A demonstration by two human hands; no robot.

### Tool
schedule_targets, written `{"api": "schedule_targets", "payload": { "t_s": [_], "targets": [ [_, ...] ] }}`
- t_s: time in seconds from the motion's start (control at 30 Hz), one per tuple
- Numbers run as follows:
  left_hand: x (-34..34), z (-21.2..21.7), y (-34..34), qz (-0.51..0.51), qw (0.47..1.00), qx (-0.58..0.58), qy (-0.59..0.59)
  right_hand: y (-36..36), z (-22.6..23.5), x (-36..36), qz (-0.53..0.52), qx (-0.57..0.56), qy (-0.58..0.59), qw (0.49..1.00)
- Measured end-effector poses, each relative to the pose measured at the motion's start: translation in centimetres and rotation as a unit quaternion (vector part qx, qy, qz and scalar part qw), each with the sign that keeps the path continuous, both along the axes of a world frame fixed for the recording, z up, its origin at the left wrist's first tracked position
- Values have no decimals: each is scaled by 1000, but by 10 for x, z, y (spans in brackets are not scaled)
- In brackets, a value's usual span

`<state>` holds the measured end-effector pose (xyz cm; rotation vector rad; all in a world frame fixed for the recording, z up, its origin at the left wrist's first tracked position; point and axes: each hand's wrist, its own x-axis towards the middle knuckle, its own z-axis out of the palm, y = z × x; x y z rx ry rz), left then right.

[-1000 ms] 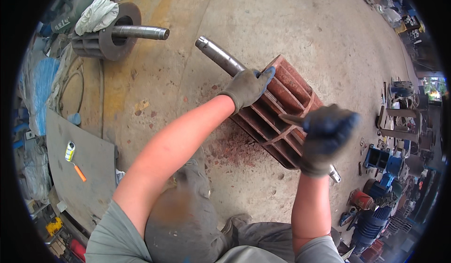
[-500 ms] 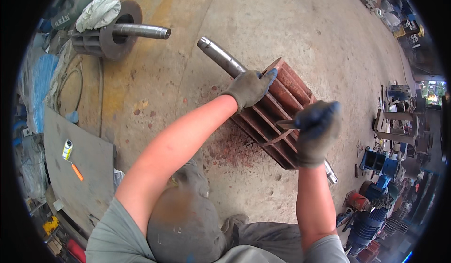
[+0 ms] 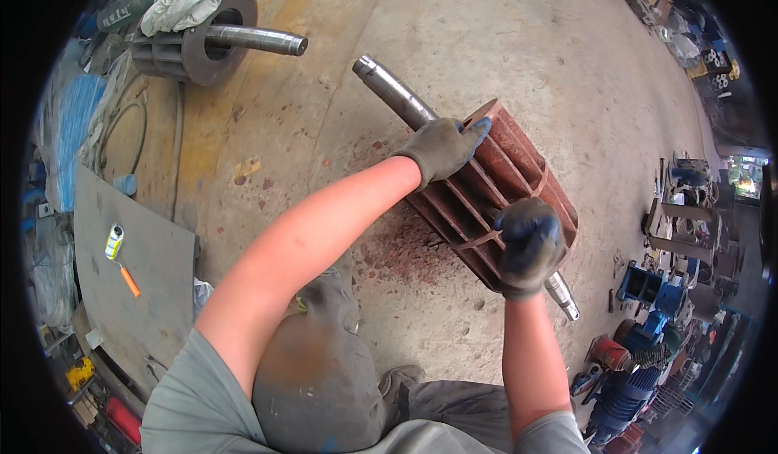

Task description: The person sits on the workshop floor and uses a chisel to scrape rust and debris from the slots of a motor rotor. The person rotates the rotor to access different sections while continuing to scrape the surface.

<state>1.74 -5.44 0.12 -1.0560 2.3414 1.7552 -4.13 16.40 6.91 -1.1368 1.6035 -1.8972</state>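
Head view: over there on the floor [image 3: 442,324] lies a rusty roller [image 3: 519,150], likely heavy and stiff, best held by its shaft [image 3: 395,92]. The left hand [image 3: 443,147] rests on the roller, finger grip unclear to me; the right hand [image 3: 531,245] is curled tight, fingers together.

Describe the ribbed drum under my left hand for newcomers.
On the central concrete floor, a ribbed drum on a steel shaft lies under the left hand. Its reddish-brown colour sets it apart from the grey drum at upper left, topped with white cloth.

White lettering [image 3: 113,18] on green cylinder [image 3: 136,0]
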Motion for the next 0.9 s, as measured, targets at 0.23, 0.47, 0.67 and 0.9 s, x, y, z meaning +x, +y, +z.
{"api": "schedule_targets", "payload": {
  "t_s": [0.23,0.47,0.67,0.9],
  "targets": [
    [0,-6,5,29,999,-12,-6,-14,20,-14,-17,-88,-171,981],
    [1,-8,3,15,1000,1,24,-49,44,-27,-91,105,-165,977],
    [2,-4,3,9,999,-26,23,-56,35,-26,-106,179,-157,965],
    [4,-7,5,24,1000,-3,15,-63,53,-18,-129,91,-138,978]
  ]
}}
